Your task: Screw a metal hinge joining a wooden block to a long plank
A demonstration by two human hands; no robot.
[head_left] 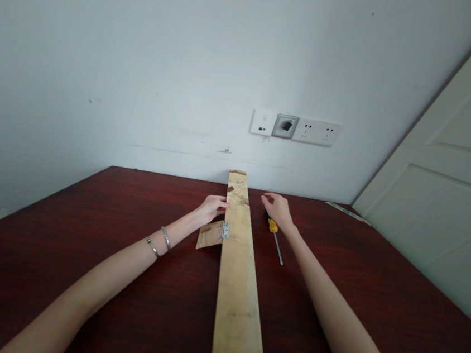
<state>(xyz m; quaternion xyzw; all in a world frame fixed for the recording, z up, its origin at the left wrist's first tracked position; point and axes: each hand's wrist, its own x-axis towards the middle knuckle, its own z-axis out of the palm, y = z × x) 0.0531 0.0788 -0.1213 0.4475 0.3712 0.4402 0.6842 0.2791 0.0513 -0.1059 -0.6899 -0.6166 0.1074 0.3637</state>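
A long wooden plank [238, 289] lies lengthwise before me, its far end close to the wall. A metal hinge [225, 230] with screws joins its left edge to a small wooden piece [209, 236], which sticks out to the left. Just beyond the hinge, my left hand [214, 207] grips the plank's left edge; its fingertips are partly hidden there. To the right of the plank, my right hand [277, 208] hovers with loosely bent fingers and nothing visible in them. Beneath it a screwdriver [273, 226] with a yellow and black handle lies on the table, its shaft pointing toward me.
The dark red wooden table [141, 307] meets a white wall [179, 69]. Sockets [316, 133] and a switch plate [285, 126] are set in the wall. A thin, light strip [347, 212] lies at the table's far right edge, near a white panelled door [449, 182].
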